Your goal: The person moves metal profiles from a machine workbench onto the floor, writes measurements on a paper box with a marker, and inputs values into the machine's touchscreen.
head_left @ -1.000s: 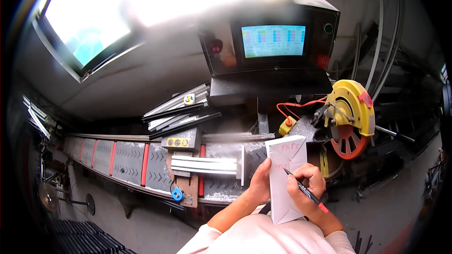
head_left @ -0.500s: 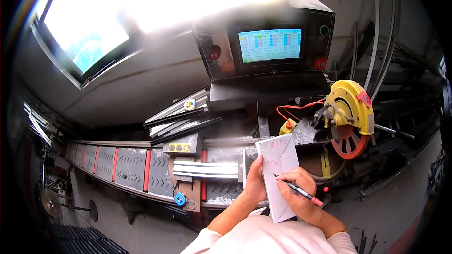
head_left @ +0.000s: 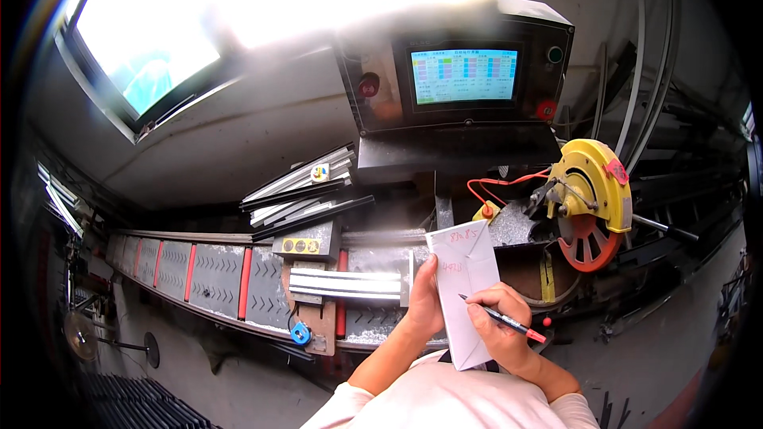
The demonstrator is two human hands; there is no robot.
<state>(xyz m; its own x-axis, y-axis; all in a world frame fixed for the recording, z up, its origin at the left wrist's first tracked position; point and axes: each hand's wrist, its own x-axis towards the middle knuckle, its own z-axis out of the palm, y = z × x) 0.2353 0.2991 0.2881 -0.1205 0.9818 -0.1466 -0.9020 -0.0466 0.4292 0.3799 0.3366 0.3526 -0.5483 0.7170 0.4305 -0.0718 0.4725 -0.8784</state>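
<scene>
Over near edge of machine bed (head_left: 214, 276), toward right end: white paper block (head_left: 457, 311). Left hand (head_left: 426, 307) curled round its left side; right hand (head_left: 501, 342) pinching black-and-red pen (head_left: 517, 326), tip at block's middle.

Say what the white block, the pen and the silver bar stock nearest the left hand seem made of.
White block: probably paper or paper-wrapped, matte, judging by the folded creases at its ends.
Pen: likely plastic, with a smooth dark barrel and evenly coloured red end.
Silver bar stock: apparently bare metal, perhaps aluminium, given its bright lengthwise reflections.
</scene>
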